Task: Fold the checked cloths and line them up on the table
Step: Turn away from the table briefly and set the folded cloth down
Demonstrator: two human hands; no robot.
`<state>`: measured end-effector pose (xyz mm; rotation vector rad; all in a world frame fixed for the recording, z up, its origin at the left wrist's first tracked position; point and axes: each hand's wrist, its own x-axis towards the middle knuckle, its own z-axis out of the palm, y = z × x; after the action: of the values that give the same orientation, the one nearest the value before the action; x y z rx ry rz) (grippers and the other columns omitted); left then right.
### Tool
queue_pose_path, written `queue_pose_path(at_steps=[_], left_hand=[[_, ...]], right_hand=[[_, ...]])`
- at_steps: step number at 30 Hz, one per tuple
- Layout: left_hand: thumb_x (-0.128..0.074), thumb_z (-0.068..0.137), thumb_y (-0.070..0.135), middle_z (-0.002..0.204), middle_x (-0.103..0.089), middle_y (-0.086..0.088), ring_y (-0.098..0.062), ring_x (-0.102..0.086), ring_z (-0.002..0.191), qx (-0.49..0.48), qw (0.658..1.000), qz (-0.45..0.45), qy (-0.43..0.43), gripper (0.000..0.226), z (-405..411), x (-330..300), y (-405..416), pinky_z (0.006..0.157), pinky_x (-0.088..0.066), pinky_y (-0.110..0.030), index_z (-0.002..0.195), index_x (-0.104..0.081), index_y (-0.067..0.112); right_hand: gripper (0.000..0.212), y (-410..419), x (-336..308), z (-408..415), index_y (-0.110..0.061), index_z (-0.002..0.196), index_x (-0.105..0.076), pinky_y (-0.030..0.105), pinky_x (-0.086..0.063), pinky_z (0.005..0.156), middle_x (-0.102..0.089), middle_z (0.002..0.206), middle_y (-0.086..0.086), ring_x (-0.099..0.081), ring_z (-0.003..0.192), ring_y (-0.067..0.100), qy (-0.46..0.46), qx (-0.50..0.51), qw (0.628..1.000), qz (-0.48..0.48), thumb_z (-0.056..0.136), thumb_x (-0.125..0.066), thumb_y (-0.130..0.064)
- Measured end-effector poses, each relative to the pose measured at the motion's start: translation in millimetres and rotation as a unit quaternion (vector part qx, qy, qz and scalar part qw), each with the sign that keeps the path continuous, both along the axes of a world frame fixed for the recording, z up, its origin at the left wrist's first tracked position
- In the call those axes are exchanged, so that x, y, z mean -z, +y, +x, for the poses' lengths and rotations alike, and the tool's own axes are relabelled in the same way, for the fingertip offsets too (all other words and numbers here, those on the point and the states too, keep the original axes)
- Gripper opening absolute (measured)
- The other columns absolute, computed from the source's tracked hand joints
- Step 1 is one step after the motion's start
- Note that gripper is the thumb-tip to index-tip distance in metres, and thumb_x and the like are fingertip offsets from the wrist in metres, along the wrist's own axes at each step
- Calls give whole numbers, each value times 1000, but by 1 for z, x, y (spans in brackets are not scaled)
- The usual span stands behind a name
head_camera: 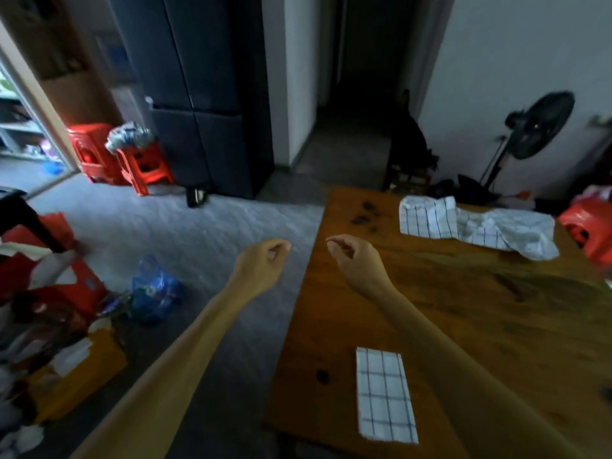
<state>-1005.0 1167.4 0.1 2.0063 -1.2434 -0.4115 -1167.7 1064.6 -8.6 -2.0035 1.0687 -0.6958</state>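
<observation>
A folded white checked cloth lies flat near the front left corner of the wooden table. At the far end of the table lies a loose heap of unfolded checked cloths. My left hand hovers over the floor just left of the table's edge, fingers curled in with nothing in them. My right hand is above the table's left side, fingers likewise curled and holding nothing. Both hands are well short of the heap and beyond the folded cloth.
Dark crumbs lie on the table near the heap. A red bag sits at the table's right end. Red stools, a blue bag and boxes clutter the floor at left. A standing fan is behind the table.
</observation>
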Motion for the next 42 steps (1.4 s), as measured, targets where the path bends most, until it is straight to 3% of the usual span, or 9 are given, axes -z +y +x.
queue_pose_path(at_steps=[9,11,15,20,25,29,32,39,42], left_hand=[[-46,97,42,107,-69,0,-18,-63,98,43,990,-92,-97,31,168,-127,51,87,-50,-33,113,-65,23],[-44,98,43,113,-66,1,-17,-61,103,46,988,-99,-109,35,203,-156,60,89,-47,-31,120,-62,23],[-42,98,41,125,-61,-2,-18,-56,114,58,980,-139,-132,40,256,-205,66,92,-41,-27,129,-56,19],[-41,98,43,133,-57,0,-16,-53,120,55,966,-197,-157,44,311,-238,59,91,-36,-21,134,-51,20],[-41,97,47,134,-57,-1,-17,-53,121,56,961,-205,-176,48,355,-242,23,94,-39,-24,136,-49,22],[-39,96,49,136,-55,-1,-16,-51,122,67,961,-197,-179,50,391,-243,-24,98,-40,-27,137,-48,23],[-38,96,50,140,-51,0,-15,-48,126,83,964,-191,-166,52,422,-246,-65,100,-37,-27,141,-43,25],[-38,97,49,141,-48,1,-15,-46,127,98,966,-175,-162,51,493,-276,-172,101,-35,-26,141,-42,24],[-41,98,44,124,-60,5,-10,-53,116,115,964,-175,-163,38,517,-279,-212,93,-39,-24,125,-56,24]], right_hand=[[28,42,-135,172,-21,118,-62,22,-45,80,-63,99,-8,-60,90,6,-48,-8,993,-107,100,-47,-36],[30,47,-159,204,-22,122,-59,24,-47,82,-60,99,-10,-57,89,3,-49,-14,990,-132,100,-46,-37],[37,47,-195,252,-25,133,-51,12,-41,65,-62,114,-5,-57,90,0,-57,-28,981,-185,100,-44,-40],[39,35,-228,303,-22,134,-53,11,-40,77,-60,131,0,-58,108,8,-74,-26,967,-241,99,-46,-38],[39,5,-236,351,-21,134,-53,5,-38,65,-63,123,-1,-55,84,-3,-79,-26,962,-258,100,-45,-38],[41,-39,-236,381,-23,136,-51,16,-46,84,-62,126,-1,-61,97,4,-68,-32,957,-279,99,-45,-40],[44,-82,-244,399,-24,140,-45,31,-42,103,-55,138,0,-54,122,12,-68,-31,954,-291,99,-43,-41],[46,-185,-275,454,-20,143,-44,24,-32,105,-48,146,-1,-42,134,12,-75,-16,944,-321,101,-42,-38],[45,-221,-279,482,-20,141,-46,23,-32,104,-50,144,-2,-44,132,10,-52,-13,943,-328,100,-42,-40]])
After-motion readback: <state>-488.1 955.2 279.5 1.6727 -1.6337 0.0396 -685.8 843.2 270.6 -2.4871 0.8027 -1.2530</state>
